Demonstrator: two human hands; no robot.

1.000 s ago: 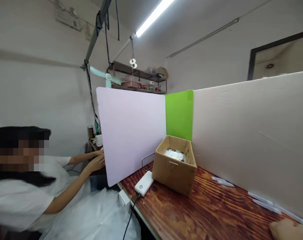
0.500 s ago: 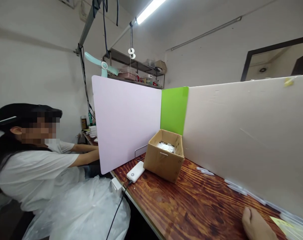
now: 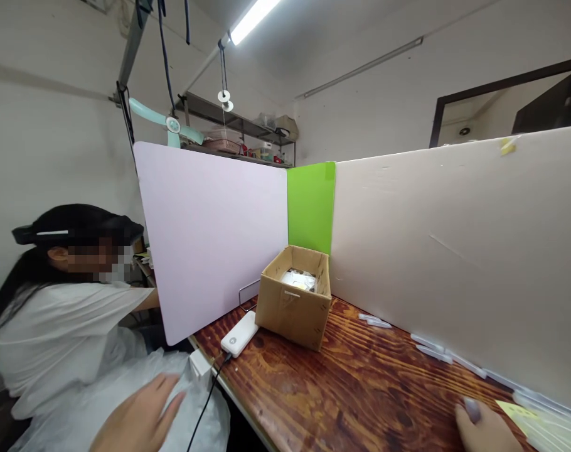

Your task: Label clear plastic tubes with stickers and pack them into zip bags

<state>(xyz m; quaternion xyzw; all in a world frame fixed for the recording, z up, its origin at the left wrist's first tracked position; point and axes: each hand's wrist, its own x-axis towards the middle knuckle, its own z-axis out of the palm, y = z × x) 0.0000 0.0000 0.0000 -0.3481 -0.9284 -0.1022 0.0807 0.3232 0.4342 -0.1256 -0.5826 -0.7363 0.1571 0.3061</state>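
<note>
At the lower left, my left hand (image 3: 137,415) is over a large translucent plastic bag (image 3: 73,414). Its fingers are stretched out with the thumb apart, and it holds nothing. My right hand (image 3: 490,430) is low at the right edge of the wooden table, its fingers closed and partly cut off by the frame. A small grey piece (image 3: 472,410) shows at its fingertips, too small to identify. Just right of that hand lie a yellow paper (image 3: 511,411) and clear plastic strips or sleeves (image 3: 556,433).
An open cardboard box (image 3: 290,317) with white packets stands on the table (image 3: 342,389). Beside it lies a white power bank (image 3: 240,334) with a black cable. White boards (image 3: 214,238) and a green panel (image 3: 311,207) wall the table. Another person (image 3: 69,326) sits at the left.
My left hand has come into view at the lower left. The grey piece now shows at my right fingertips. My view has shifted a little to the right; the other person's head and arm have moved.
</note>
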